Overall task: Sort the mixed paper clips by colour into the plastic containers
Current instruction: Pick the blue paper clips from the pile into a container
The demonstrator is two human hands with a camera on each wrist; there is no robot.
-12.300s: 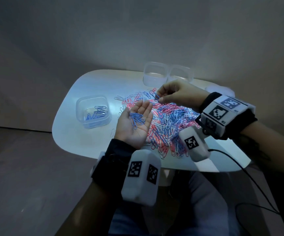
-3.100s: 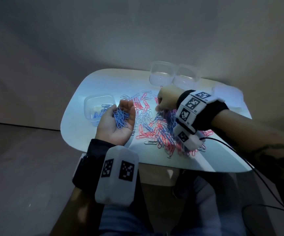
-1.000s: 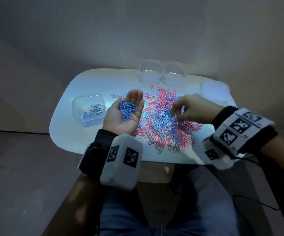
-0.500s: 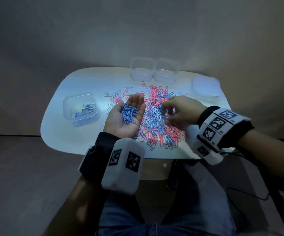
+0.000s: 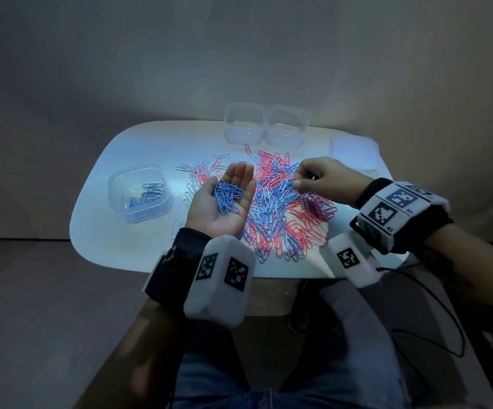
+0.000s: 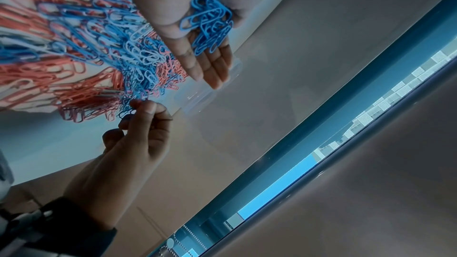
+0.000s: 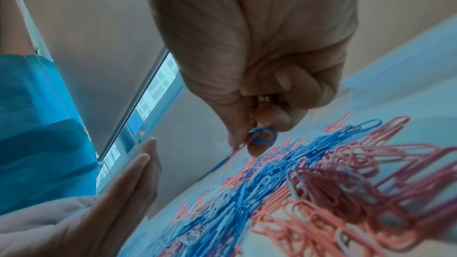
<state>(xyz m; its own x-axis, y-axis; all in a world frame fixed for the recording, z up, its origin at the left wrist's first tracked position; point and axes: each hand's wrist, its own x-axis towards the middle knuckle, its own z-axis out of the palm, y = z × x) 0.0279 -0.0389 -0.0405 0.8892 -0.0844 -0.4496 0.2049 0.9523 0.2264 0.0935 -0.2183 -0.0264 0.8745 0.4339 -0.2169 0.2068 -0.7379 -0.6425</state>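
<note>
Fingers (image 7: 257, 148) of the right hand (image 5: 317, 180) pinched a blue clip (image 7: 263, 135) above the pile (image 5: 277, 214); the flat left hand (image 5: 224, 202) cradled blue clips (image 5: 227, 197).

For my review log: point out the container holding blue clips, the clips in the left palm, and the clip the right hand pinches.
container (image 5: 118, 184), head view, left rim.
palm clips (image 5: 227, 196), head view, heap's middle.
pinched clip (image 7: 263, 136), right wrist view, blue loop.

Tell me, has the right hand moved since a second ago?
Yes. The right hand, pinching a blue clip, now sits closer to the two empty containers at the table's far edge and nearer the left hand.
</note>
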